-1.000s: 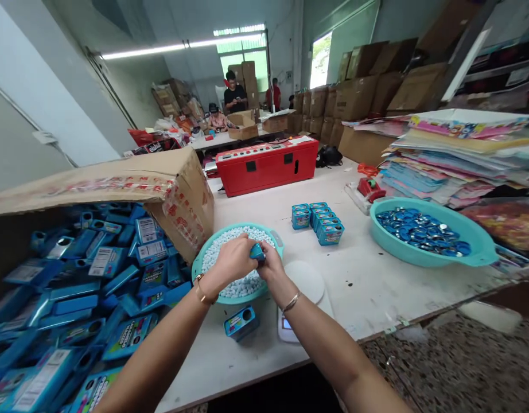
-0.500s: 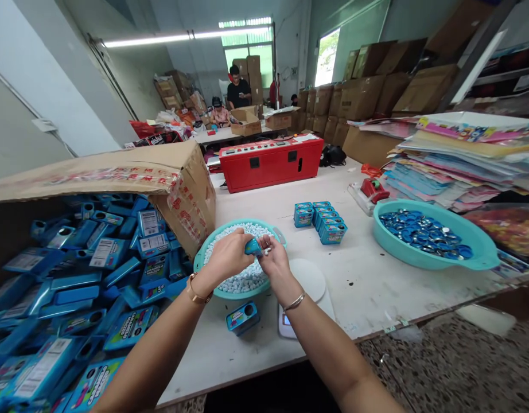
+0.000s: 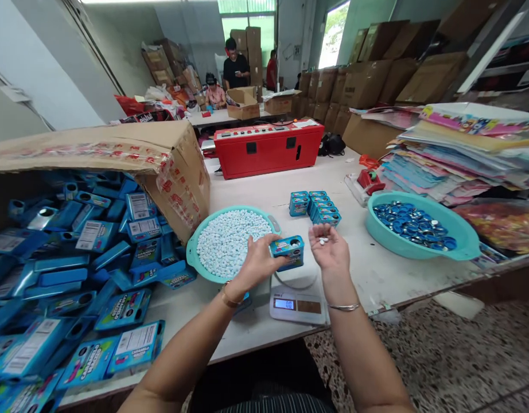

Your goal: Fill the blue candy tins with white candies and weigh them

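My left hand (image 3: 259, 258) grips a small blue candy tin (image 3: 290, 250) by its left end, its round hole facing up. The tin is held at the white kitchen scale (image 3: 276, 312), whose display reads 0.0; whether it touches the plate I cannot tell. My right hand (image 3: 332, 252) is palm up to the right of the tin, fingers slightly curled, cupping a few small white candies (image 3: 322, 241). To the left is a turquoise basin (image 3: 193, 261) full of pale candies (image 3: 230, 241). Another blue tin (image 3: 242, 301) is mostly hidden behind my left wrist.
A cardboard box (image 3: 185, 183) on its side spills many blue tins (image 3: 122, 310) at left. Several tins (image 3: 325, 212) stand grouped beyond the scale. A second turquoise basin (image 3: 413, 248) holds blue lids. Behind are a red machine (image 3: 268, 152), a tape dispenser (image 3: 371, 180) and stacked sheets (image 3: 458, 155).
Both hands have moved from over the candy basin to the right. The tin is now upright at the scale, and my right hand has drawn away from it with candies. The view has tilted down.
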